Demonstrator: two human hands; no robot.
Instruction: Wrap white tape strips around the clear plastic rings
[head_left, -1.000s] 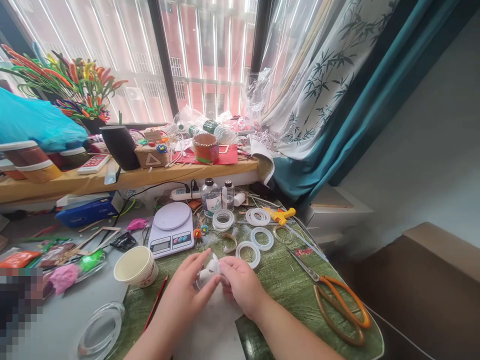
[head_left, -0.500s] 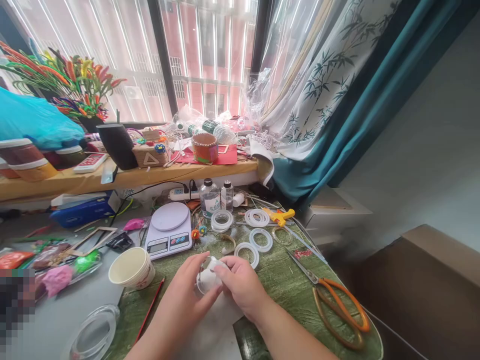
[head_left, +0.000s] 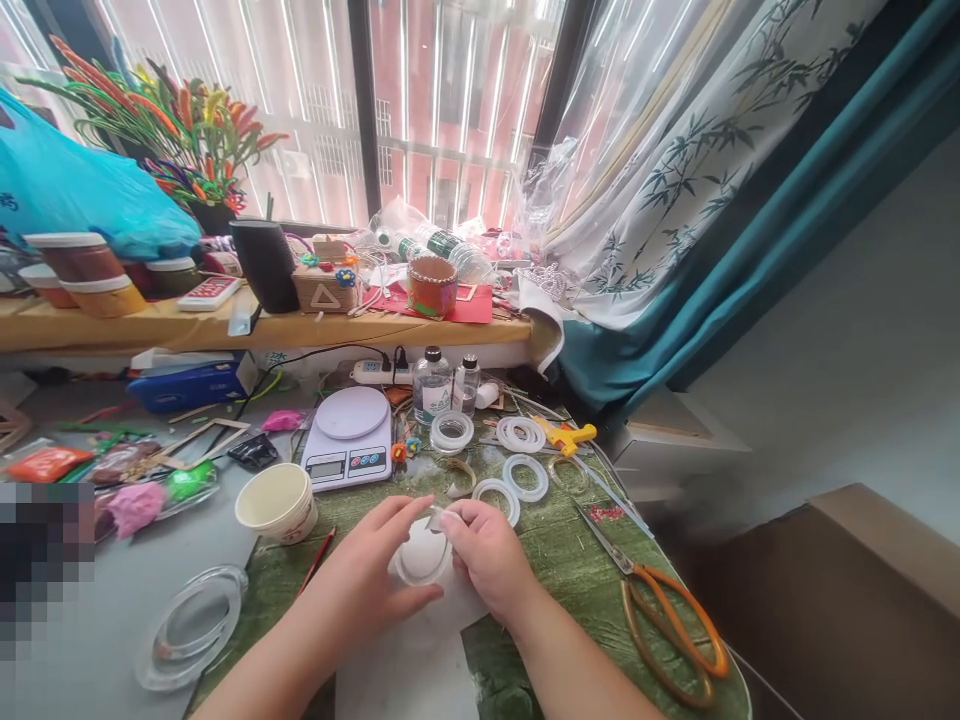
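A clear ring (head_left: 421,578) stands tilted between my hands, above a white sheet (head_left: 409,665) on the green mat. My left hand (head_left: 375,570) curves around the ring's left side, thumb and fingers apart. My right hand (head_left: 484,555) is closed, its thumb and forefinger pinching a small whitish piece (head_left: 437,517) at the ring's upper right. Several white and clear rings lie beyond my hands, among them a pale ring (head_left: 525,478) and a stacked pair (head_left: 451,431).
Large scissors (head_left: 667,625) lie at the right. Paper cups (head_left: 277,503), a red pencil (head_left: 316,562) and a kitchen scale (head_left: 349,440) are on the left. Behind stand two bottles (head_left: 433,388) and a yellow glue gun (head_left: 566,436). More clear rings (head_left: 169,660) lie at lower left.
The view has shifted, showing more of the white sheet. My hands have moved slightly apart, and the ring between them is more exposed. The small piece now shows in my right fingers.
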